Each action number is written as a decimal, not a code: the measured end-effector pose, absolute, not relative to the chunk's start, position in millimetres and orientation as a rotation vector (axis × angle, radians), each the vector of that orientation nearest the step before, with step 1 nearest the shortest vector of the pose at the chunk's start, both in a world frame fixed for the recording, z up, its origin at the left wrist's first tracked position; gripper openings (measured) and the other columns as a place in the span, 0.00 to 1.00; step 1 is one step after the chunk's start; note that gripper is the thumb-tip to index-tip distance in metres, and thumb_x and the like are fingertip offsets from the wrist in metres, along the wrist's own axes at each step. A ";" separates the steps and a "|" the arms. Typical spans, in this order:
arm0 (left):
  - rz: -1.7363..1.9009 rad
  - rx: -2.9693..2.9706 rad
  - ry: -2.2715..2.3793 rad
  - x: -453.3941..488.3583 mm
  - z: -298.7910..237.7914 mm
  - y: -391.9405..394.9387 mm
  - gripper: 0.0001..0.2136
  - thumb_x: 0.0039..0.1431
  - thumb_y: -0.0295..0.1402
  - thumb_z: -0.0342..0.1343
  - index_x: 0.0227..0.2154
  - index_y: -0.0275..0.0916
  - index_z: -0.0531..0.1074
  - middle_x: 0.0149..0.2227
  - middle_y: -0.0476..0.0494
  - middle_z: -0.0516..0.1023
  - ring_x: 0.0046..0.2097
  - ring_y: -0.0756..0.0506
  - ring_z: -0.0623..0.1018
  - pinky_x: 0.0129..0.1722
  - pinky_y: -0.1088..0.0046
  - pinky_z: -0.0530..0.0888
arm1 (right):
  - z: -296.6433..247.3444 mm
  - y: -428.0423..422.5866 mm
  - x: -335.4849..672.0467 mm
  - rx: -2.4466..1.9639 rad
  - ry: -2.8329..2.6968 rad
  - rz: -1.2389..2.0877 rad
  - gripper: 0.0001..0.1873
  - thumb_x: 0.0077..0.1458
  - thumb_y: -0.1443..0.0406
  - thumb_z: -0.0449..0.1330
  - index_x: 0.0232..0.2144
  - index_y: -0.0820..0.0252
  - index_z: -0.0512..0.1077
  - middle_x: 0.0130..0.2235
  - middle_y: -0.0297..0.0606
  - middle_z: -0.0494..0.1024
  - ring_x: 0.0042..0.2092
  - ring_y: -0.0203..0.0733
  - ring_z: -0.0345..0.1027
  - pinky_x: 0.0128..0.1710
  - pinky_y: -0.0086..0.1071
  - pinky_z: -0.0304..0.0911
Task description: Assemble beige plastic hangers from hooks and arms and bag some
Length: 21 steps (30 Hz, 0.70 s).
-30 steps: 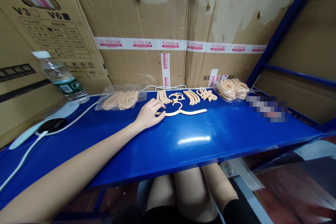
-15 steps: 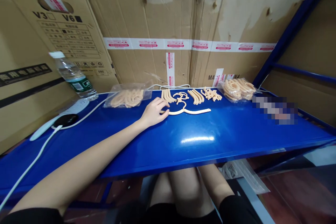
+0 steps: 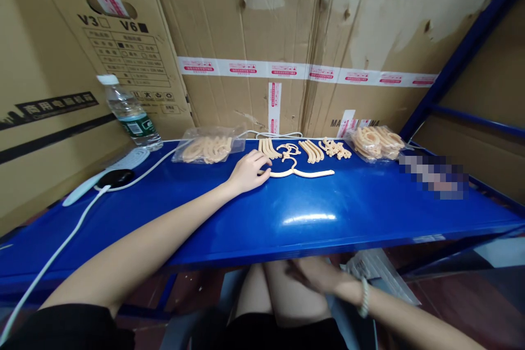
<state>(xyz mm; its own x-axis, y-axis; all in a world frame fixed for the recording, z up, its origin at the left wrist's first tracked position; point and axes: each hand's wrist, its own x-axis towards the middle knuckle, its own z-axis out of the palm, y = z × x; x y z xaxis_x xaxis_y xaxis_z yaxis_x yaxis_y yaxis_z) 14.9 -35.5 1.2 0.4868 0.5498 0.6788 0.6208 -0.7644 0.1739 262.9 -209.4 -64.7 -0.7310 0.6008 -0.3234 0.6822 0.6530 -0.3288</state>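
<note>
My left hand (image 3: 249, 171) rests on the blue table with its fingers curled around the left end of a beige clothes hanger (image 3: 314, 174). The hanger lies flat, its hook pointing away from me and its right arm free on the tabletop. Just behind it sit a row of curved beige bars (image 3: 268, 148), some loose hooks (image 3: 289, 150), a second row of bars (image 3: 311, 151) and a pile of small beige pieces (image 3: 337, 149). My right hand (image 3: 314, 276) is over my lap, below the table's front edge; motion smears its fingers.
Clear bags of beige parts lie at the left (image 3: 209, 147) and right (image 3: 375, 142). A water bottle (image 3: 134, 120), a black device (image 3: 115, 178) and a white cable (image 3: 68, 246) are at the left. Cardboard (image 3: 238, 27) walls the back; a blue frame post (image 3: 463, 44) rises at right.
My right hand has come up from beside my legs to over my lap near the table edge. The view has shifted slightly; my left hand stays at the hanger.
</note>
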 end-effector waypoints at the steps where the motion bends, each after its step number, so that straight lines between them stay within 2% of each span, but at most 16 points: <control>1: -1.147 -2.628 -1.044 15.0 0.8 -35.1 0.04 0.61 0.29 0.54 0.36 0.39 0.73 0.38 0.42 0.78 0.44 0.40 0.75 0.45 0.61 0.74 | -62.4 -218.7 268.4 0.997 2.634 -0.657 0.19 0.59 0.64 0.64 0.53 0.57 0.74 0.55 0.49 0.76 0.50 0.53 0.74 0.46 0.41 0.72; 3: -1.154 -2.628 -1.066 15.2 0.2 -34.5 0.04 0.61 0.29 0.54 0.36 0.39 0.73 0.39 0.42 0.79 0.44 0.40 0.75 0.45 0.61 0.74 | -43.7 -236.3 281.0 0.734 2.530 -0.786 0.21 0.52 0.69 0.68 0.51 0.62 0.77 0.48 0.49 0.81 0.45 0.53 0.77 0.41 0.37 0.72; 4: -1.159 -2.628 -1.078 15.3 0.2 -34.4 0.05 0.61 0.29 0.54 0.37 0.39 0.73 0.38 0.42 0.79 0.43 0.40 0.76 0.45 0.61 0.74 | -27.2 -242.1 287.6 0.523 2.454 -0.892 0.20 0.51 0.70 0.68 0.48 0.63 0.79 0.42 0.46 0.83 0.41 0.50 0.78 0.37 0.33 0.71; 6: -1.167 -2.634 -1.094 15.5 0.7 -34.9 0.05 0.61 0.30 0.54 0.37 0.39 0.73 0.38 0.43 0.78 0.42 0.41 0.76 0.43 0.63 0.74 | 16.0 -241.6 300.0 0.362 2.545 -1.111 0.20 0.51 0.72 0.68 0.49 0.63 0.78 0.40 0.43 0.83 0.39 0.44 0.78 0.35 0.28 0.68; 8: -1.166 -2.655 -1.088 15.5 1.9 -36.3 0.05 0.60 0.30 0.55 0.38 0.39 0.73 0.38 0.43 0.78 0.41 0.42 0.77 0.42 0.64 0.74 | 61.2 -221.5 310.4 0.442 2.722 -1.161 0.12 0.57 0.68 0.65 0.44 0.62 0.79 0.39 0.42 0.82 0.39 0.41 0.76 0.38 0.29 0.68; 11: -1.142 -2.708 -1.038 15.0 4.0 -39.0 0.05 0.58 0.30 0.56 0.37 0.39 0.72 0.40 0.43 0.78 0.42 0.43 0.77 0.43 0.66 0.74 | 101.8 -160.0 321.9 0.873 3.019 -0.936 0.09 0.63 0.63 0.60 0.42 0.59 0.78 0.40 0.40 0.81 0.40 0.39 0.74 0.42 0.32 0.67; 13: -1.116 -2.743 -1.001 14.5 4.9 -40.3 0.05 0.56 0.28 0.56 0.37 0.39 0.72 0.40 0.43 0.77 0.43 0.43 0.77 0.43 0.67 0.74 | 102.9 -112.0 327.7 1.170 3.170 -0.558 0.10 0.60 0.62 0.61 0.42 0.60 0.77 0.42 0.42 0.80 0.41 0.42 0.73 0.41 0.34 0.66; 15: -1.086 -2.776 -0.974 14.2 5.3 -40.9 0.05 0.56 0.27 0.55 0.36 0.39 0.71 0.39 0.44 0.77 0.42 0.43 0.77 0.42 0.68 0.73 | 90.5 -70.8 332.3 1.342 3.087 -0.278 0.08 0.55 0.65 0.64 0.38 0.63 0.78 0.41 0.45 0.80 0.38 0.43 0.71 0.39 0.35 0.64; 18: -1.050 -2.802 -0.968 14.1 5.4 -40.3 0.04 0.56 0.26 0.54 0.33 0.40 0.71 0.36 0.46 0.77 0.39 0.45 0.77 0.39 0.70 0.73 | 69.9 -33.5 337.7 1.420 3.005 -0.225 0.06 0.53 0.65 0.64 0.32 0.63 0.78 0.35 0.42 0.80 0.33 0.40 0.69 0.34 0.32 0.62; 21: -1.044 -2.791 -0.997 14.2 5.0 -38.5 0.03 0.58 0.27 0.54 0.33 0.40 0.72 0.36 0.45 0.77 0.39 0.44 0.77 0.39 0.69 0.73 | 61.7 -19.1 341.5 1.403 3.013 -0.255 0.07 0.53 0.63 0.65 0.30 0.62 0.78 0.32 0.39 0.79 0.30 0.38 0.68 0.31 0.31 0.61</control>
<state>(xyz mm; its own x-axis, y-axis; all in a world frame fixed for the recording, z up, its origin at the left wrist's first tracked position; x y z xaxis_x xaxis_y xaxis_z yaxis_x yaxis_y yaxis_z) 14.2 -38.5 5.0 0.5781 0.5637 0.5900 0.5633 -0.7988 0.2113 341.5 -19.1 61.7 -0.6308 0.7683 0.1084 0.7392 0.6375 -0.2172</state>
